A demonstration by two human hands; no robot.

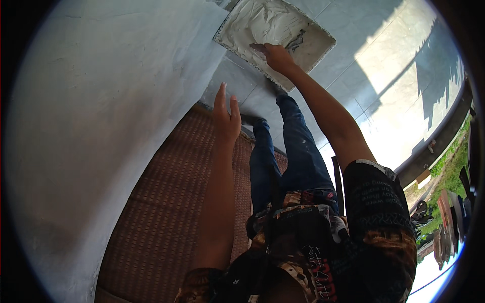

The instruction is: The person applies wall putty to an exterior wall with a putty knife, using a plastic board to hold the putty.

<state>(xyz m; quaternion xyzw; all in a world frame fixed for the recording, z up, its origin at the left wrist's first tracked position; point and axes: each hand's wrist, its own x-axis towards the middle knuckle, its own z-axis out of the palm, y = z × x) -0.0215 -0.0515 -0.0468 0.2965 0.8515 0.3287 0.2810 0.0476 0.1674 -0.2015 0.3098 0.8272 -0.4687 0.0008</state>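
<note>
A shallow rectangular tray [323,49] lies on the tiled floor beyond my feet. Creamy off-white paste [270,22] is heaped across it, thickest toward the far left, with a dark smear near the middle. Over the tray's near side is my right hand [278,58], its fingers closed. What they hold is largely hidden; a dark, paste-dulled end shows at the fingertips. My left hand [227,118] is raised beside the wall [111,91], holding nothing, fingers stretched out and apart, whitish at the tips.
The pale, smoothly coated wall fills the left side. A brown woven-patterned surface [166,202] lies below my left arm. Grey tiles [348,76] extend to the right, partly sunlit, up to a dark curved edge [429,151]. Outside are grass [447,166] and stacked boards [447,227].
</note>
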